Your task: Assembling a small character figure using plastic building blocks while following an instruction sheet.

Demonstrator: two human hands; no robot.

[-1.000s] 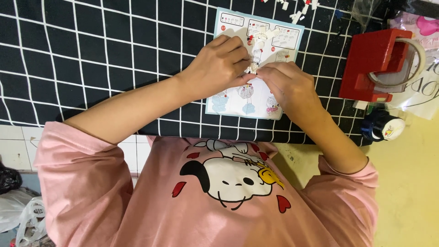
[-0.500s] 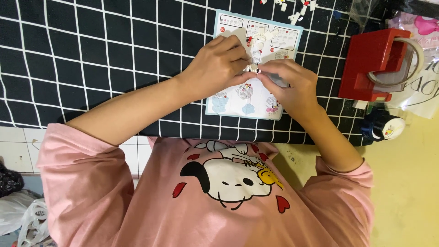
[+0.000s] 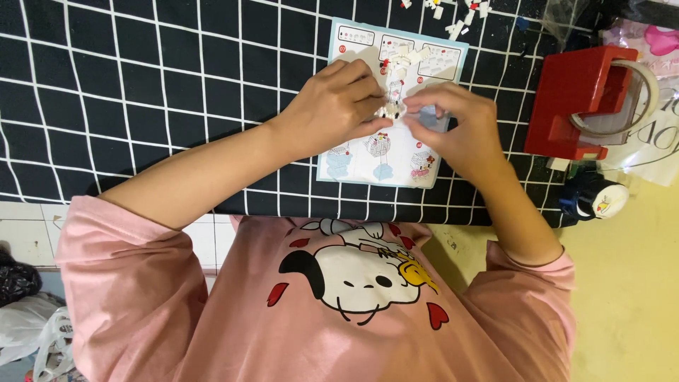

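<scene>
Both hands meet over a pale-blue instruction sheet lying on a black cloth with a white grid. My left hand and my right hand pinch a small white brick model between their fingertips, just above the sheet. The model is tiny and mostly hidden by the fingers. Several small white loose bricks lie scattered at the far edge beyond the sheet.
A red tape dispenser with a clear tape roll stands to the right. A small dark figure with a white face sits below it. Clear plastic packaging lies at the far right. Plastic bags lie at bottom left.
My right hand has shifted slightly, its fingers now curled higher over the small model. The left hand keeps its pinch in the same spot.
</scene>
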